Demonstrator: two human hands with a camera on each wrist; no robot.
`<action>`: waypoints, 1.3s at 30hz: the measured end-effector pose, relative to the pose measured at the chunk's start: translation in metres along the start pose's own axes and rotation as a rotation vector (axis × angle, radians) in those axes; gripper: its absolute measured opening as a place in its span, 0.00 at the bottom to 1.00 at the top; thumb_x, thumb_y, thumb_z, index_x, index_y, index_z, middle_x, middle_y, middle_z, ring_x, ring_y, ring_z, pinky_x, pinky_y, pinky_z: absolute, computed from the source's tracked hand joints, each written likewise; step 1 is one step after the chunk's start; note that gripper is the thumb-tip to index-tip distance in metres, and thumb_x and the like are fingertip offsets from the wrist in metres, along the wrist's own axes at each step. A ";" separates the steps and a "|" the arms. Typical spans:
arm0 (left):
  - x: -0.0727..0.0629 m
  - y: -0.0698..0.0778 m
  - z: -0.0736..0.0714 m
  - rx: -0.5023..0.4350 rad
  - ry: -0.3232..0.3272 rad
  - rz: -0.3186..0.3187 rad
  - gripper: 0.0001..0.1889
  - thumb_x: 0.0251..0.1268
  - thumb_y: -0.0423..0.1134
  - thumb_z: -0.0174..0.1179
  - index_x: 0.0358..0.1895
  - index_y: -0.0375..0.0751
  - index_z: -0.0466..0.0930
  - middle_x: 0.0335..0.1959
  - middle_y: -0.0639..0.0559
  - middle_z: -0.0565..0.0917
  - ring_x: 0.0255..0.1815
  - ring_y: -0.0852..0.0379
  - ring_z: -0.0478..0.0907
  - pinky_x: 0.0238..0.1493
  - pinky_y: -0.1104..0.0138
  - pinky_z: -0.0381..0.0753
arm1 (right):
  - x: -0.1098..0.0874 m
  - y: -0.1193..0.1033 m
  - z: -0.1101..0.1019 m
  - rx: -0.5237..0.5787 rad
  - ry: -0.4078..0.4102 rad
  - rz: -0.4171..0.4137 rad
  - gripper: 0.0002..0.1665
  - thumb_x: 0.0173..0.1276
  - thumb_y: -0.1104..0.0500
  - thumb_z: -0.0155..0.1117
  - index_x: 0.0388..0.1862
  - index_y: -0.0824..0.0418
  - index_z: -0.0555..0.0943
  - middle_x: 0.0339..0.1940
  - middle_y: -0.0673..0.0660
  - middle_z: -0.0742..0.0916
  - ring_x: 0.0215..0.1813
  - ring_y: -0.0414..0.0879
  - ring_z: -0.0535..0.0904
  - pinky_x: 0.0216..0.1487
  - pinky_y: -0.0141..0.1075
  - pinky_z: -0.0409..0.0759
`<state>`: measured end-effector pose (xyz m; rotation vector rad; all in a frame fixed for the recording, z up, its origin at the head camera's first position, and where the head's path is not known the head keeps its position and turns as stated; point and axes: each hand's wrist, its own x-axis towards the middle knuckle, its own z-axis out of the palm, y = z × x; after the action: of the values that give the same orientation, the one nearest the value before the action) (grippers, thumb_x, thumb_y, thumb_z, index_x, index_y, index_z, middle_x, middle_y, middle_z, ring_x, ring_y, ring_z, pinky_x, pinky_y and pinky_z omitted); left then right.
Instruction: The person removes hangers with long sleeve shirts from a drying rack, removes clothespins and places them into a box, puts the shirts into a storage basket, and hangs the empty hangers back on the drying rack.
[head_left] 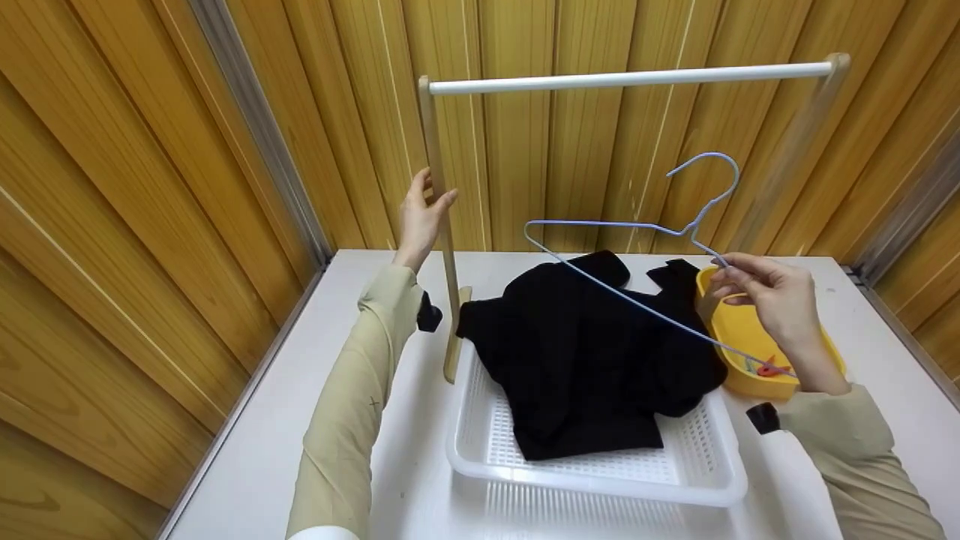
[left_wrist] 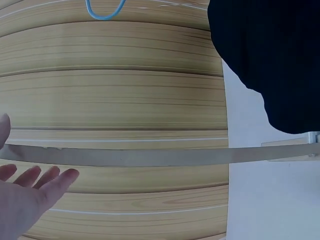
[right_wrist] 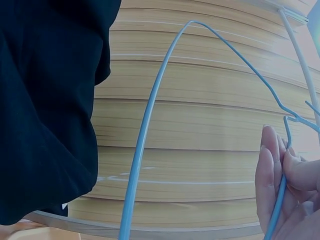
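My right hand (head_left: pixel 786 304) pinches a blue wire clothes hanger (head_left: pixel 600 223) by its shoulder, just below the hook, with thumb and fingers. The hanger is tilted, its hook pointing up and its lower bar slanting across a black garment (head_left: pixel 585 360). Around the left wooden post (head_left: pixel 449 262) of a small clothes rack, my left hand (head_left: pixel 420 217) is spread. In the left wrist view, the post (left_wrist: pixel 150 156) passes between the thumb and the loosely extended fingers (left_wrist: pixel 59 187). The garment lies bunched in a white plastic basket (head_left: pixel 600 486).
The rack's white rail (head_left: pixel 630 78) runs above the basket to a right post (head_left: pixel 787 150). A yellow tray (head_left: pixel 757 388) with small clips, one a red clip (head_left: pixel 772 367), stands under my right hand. Wood-patterned panels (head_left: pixel 517 165) rise behind the white table (head_left: pixel 405 457).
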<state>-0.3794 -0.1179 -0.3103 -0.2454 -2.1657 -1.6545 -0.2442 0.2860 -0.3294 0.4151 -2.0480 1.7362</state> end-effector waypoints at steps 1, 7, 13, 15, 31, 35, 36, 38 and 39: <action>0.000 -0.001 -0.001 0.002 0.003 0.004 0.25 0.61 0.36 0.58 0.61 0.35 0.64 0.52 0.41 0.71 0.50 0.49 0.71 0.45 0.63 0.72 | 0.000 0.000 0.001 -0.013 -0.001 0.001 0.11 0.61 0.78 0.52 0.42 0.83 0.75 0.24 0.55 0.85 0.23 0.41 0.80 0.23 0.28 0.77; 0.000 -0.001 -0.005 -0.006 0.013 0.013 0.17 0.60 0.32 0.58 0.53 0.35 0.72 0.44 0.38 0.75 0.40 0.52 0.73 0.35 0.63 0.74 | 0.001 -0.003 0.000 -0.080 0.005 0.015 0.11 0.62 0.76 0.53 0.43 0.81 0.76 0.25 0.52 0.85 0.23 0.39 0.80 0.23 0.28 0.77; -0.001 0.000 -0.005 -0.022 0.003 -0.022 0.17 0.60 0.31 0.58 0.54 0.36 0.71 0.43 0.39 0.75 0.36 0.53 0.73 0.30 0.63 0.72 | 0.003 -0.005 -0.004 -0.083 0.008 0.021 0.11 0.61 0.76 0.53 0.43 0.80 0.76 0.26 0.52 0.85 0.23 0.40 0.80 0.24 0.28 0.77; -0.001 -0.001 -0.005 -0.011 0.005 -0.009 0.17 0.60 0.31 0.58 0.54 0.36 0.71 0.42 0.41 0.76 0.37 0.53 0.73 0.32 0.63 0.73 | 0.004 -0.006 -0.006 -0.058 0.013 0.027 0.11 0.61 0.76 0.54 0.43 0.79 0.77 0.26 0.53 0.85 0.23 0.40 0.80 0.24 0.28 0.77; -0.006 -0.007 -0.007 -0.020 0.005 0.029 0.16 0.61 0.32 0.57 0.53 0.40 0.72 0.39 0.45 0.76 0.37 0.53 0.74 0.34 0.59 0.74 | 0.043 -0.016 -0.031 0.204 0.128 -0.023 0.11 0.59 0.75 0.57 0.41 0.77 0.79 0.25 0.58 0.85 0.21 0.44 0.80 0.22 0.29 0.76; -0.006 -0.006 -0.008 -0.005 -0.002 0.032 0.15 0.62 0.32 0.56 0.53 0.40 0.72 0.39 0.45 0.77 0.36 0.54 0.74 0.33 0.60 0.74 | 0.052 -0.021 -0.038 0.248 0.162 -0.014 0.11 0.58 0.74 0.58 0.40 0.77 0.79 0.24 0.59 0.84 0.20 0.44 0.80 0.21 0.30 0.76; -0.006 -0.006 -0.009 -0.001 -0.003 0.029 0.15 0.62 0.32 0.56 0.52 0.40 0.72 0.39 0.45 0.77 0.36 0.54 0.74 0.32 0.60 0.74 | 0.054 -0.022 -0.039 0.254 0.170 -0.003 0.11 0.58 0.73 0.59 0.40 0.76 0.79 0.24 0.59 0.84 0.20 0.45 0.80 0.21 0.30 0.76; -0.006 -0.006 -0.009 0.004 -0.004 0.023 0.15 0.62 0.32 0.57 0.52 0.41 0.72 0.40 0.45 0.77 0.36 0.54 0.74 0.31 0.62 0.73 | 0.059 -0.023 -0.041 0.243 0.186 0.010 0.11 0.58 0.72 0.59 0.40 0.75 0.80 0.24 0.59 0.84 0.20 0.44 0.80 0.22 0.30 0.76; -0.006 -0.007 -0.009 0.006 -0.005 0.020 0.15 0.62 0.32 0.57 0.52 0.41 0.72 0.40 0.45 0.77 0.36 0.54 0.74 0.31 0.63 0.73 | 0.061 -0.024 -0.042 0.236 0.194 0.015 0.11 0.58 0.72 0.59 0.40 0.75 0.80 0.24 0.58 0.84 0.20 0.44 0.80 0.22 0.30 0.76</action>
<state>-0.3743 -0.1279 -0.3167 -0.2686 -2.1647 -1.6382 -0.2802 0.3257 -0.2735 0.2890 -1.7234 1.9533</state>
